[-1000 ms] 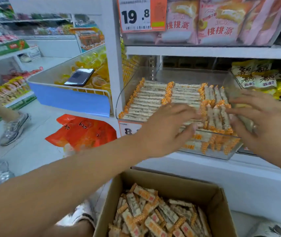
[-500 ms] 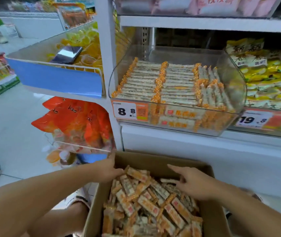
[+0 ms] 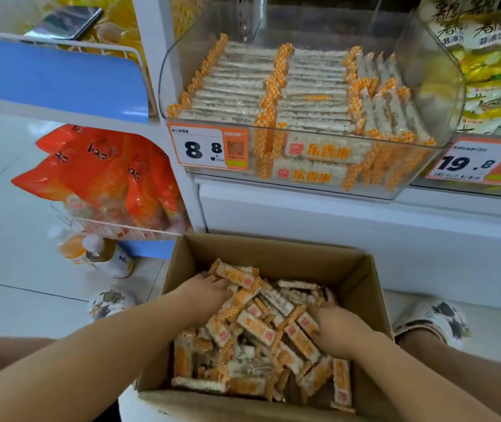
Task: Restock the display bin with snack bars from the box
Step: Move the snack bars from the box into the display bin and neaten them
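Both hands (image 3: pixel 206 295) deeper among bars (image 3: pixel 258 327)

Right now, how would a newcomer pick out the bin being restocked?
Find the white shelf behind the cardboard box. On it sits the clear curved display bin holding neat rows of snack bars. Its orange tag reads 8.8; the neighbour's reads 19.8.

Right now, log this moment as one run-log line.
stage: gathering bars | left hand: in box, among snack bars | right hand: in box, among bars | display bin: partly filled
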